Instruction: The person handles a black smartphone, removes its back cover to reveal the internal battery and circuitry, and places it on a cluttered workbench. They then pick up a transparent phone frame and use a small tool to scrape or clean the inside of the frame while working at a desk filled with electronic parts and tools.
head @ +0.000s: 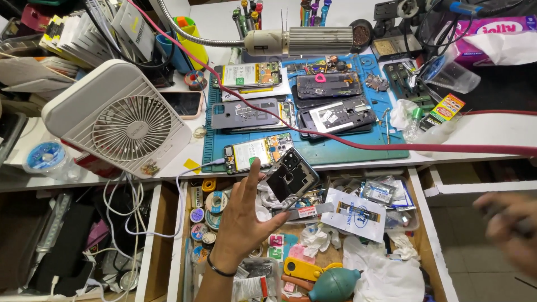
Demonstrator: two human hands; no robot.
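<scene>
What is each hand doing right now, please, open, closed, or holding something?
Left hand: fingers spread, pinching a dark phone back frame at its lower edge above the open drawer.
Right hand: blurred at the right edge; cannot be told.

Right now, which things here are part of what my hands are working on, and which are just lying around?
In hand:
left hand
phone back frame
opened phone
right hand, blurred

Lying about:
white fan
teal bulb blower
tape rolls
crumpled tissue
</scene>
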